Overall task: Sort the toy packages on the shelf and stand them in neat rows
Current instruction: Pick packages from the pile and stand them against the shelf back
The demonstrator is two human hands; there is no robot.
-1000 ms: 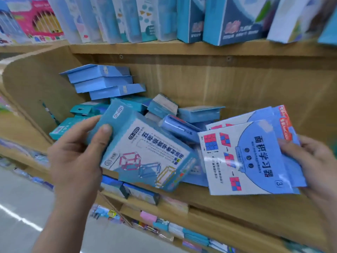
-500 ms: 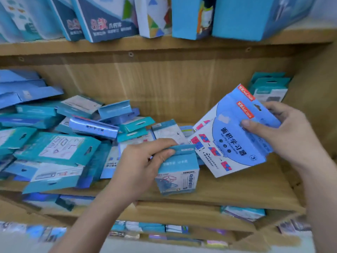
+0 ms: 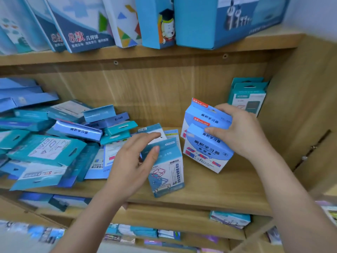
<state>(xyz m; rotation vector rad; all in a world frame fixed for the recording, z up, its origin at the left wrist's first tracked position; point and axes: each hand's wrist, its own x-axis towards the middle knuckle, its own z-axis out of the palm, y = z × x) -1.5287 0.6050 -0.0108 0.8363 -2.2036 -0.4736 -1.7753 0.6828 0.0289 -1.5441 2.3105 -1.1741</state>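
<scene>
Shelf (image 3: 218,195) of jumbled packages (image 3: 45,152) (blue pair (image 3: 206,145) in right hand (image 3: 242,132))

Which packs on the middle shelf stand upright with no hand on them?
The teal packs in the back right corner. The others lie in the heap on the left or are held.

Teal packages (image 3: 45,150), blue-white boxes (image 3: 207,148), tan wood-grain shelf (image 3: 209,190).
</scene>
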